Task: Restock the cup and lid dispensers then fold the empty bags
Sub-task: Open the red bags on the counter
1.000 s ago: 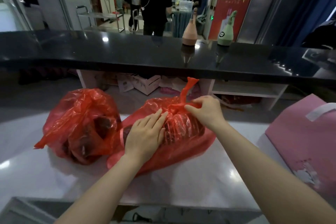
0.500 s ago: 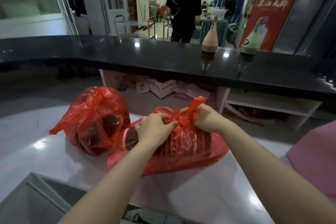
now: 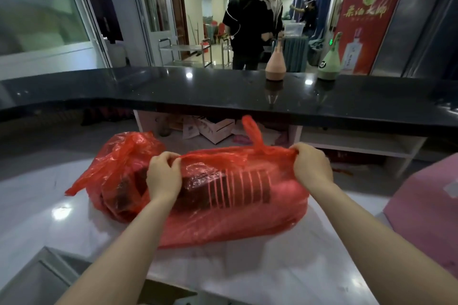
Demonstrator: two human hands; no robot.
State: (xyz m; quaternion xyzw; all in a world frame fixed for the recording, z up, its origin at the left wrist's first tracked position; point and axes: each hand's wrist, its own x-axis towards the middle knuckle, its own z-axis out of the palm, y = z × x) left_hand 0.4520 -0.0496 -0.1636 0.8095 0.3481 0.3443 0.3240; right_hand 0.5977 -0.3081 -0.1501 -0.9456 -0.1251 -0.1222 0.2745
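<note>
Both hands, the left hand (image 3: 164,178) and right hand (image 3: 312,167), pinch the thin red plastic bag (image 3: 230,218) mouth apart; overstretching could tear it, spilling the dark stacked cups (image 3: 238,187) inside.

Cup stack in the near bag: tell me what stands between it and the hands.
Only the near bag. Left hand and right hand pinch its top edge and stretch it; the cup stack lies inside under the film.

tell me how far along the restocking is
Nothing looks done: no dispenser is in view. In hand: the left hand and right hand grip the near red bag, stretching its top apart over stacked cups. The second bag is full. Restocking and folding remain.
</note>
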